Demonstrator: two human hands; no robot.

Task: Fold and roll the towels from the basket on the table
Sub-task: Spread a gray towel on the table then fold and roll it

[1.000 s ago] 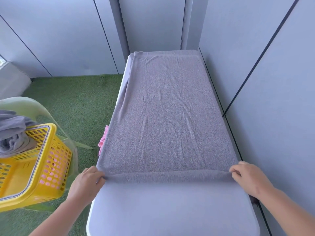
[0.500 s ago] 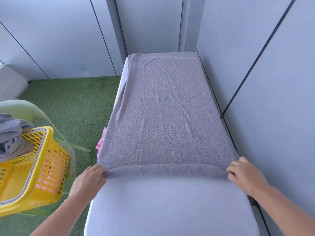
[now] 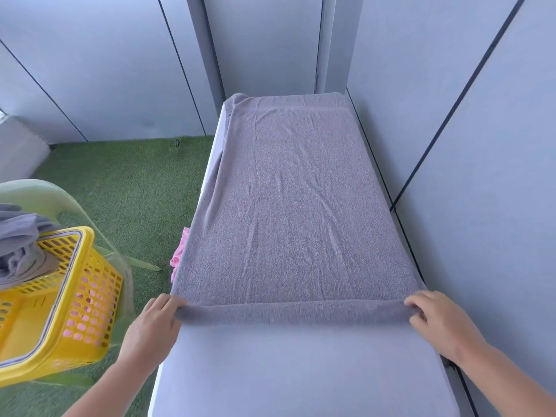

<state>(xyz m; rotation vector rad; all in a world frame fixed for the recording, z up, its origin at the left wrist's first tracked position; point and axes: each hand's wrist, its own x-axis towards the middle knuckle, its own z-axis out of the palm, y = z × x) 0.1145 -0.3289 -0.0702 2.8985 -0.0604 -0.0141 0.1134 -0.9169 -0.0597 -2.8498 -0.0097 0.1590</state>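
Note:
A grey towel [image 3: 294, 206] lies flat along the white table [image 3: 301, 371], reaching its far end. Its near edge is turned over into a thin roll [image 3: 294, 313] running across the table. My left hand [image 3: 153, 326] grips the roll's left end, and my right hand [image 3: 436, 320] grips its right end, fingers curled over the fabric. A yellow basket [image 3: 75, 311] stands on a pale green chair [image 3: 39, 194] to the left, with more grey towels [image 3: 21, 248] in it.
Grey wall panels [image 3: 481, 176] run close along the table's right side and behind its far end. Green artificial turf [image 3: 129, 188] covers the floor on the left. A pink cloth [image 3: 177, 260] shows under the towel's left edge.
Both hands have rolled the towel's near edge a little further away from me, and the roll has grown slightly thicker. The basket has not moved.

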